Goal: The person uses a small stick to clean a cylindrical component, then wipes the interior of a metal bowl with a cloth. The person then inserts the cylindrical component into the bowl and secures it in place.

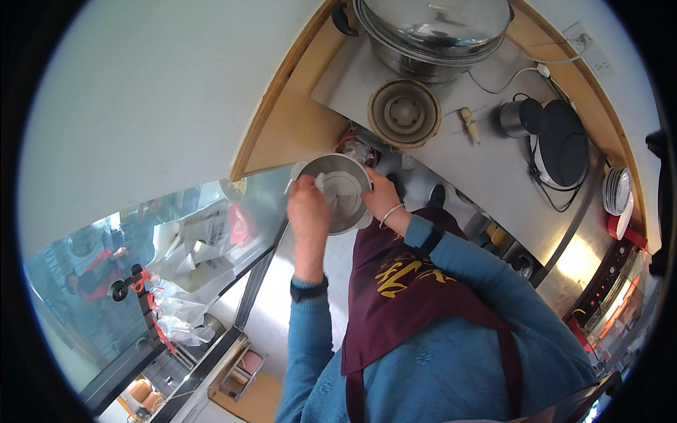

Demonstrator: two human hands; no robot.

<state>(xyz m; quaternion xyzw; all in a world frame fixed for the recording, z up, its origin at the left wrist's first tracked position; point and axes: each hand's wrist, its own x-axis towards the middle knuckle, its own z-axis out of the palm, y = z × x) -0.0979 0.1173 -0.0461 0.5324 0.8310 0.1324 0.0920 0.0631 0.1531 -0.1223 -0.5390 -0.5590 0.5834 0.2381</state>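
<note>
A round grey metal pot (343, 227) is held up in front of me, its open top toward me, with a ringed base inside. My right hand (383, 192) grips its right rim, fingers closed and partly hidden by the wall. Over the left side of the pot is my left hand (308, 204), its fingers curled together and slightly blurred. A small whitish bit (321, 182) shows beside its fingertips, too unclear to name.
A steel counter holds a large lidded pot (430, 42), a brown ringed bowl (405, 113), a metal cup (522, 117) and a black-topped hot plate (564, 148). Stacked plates (617, 190) stand far right, above a glowing heater (613, 296). Plastic bags (187, 310) lie left, by glass.
</note>
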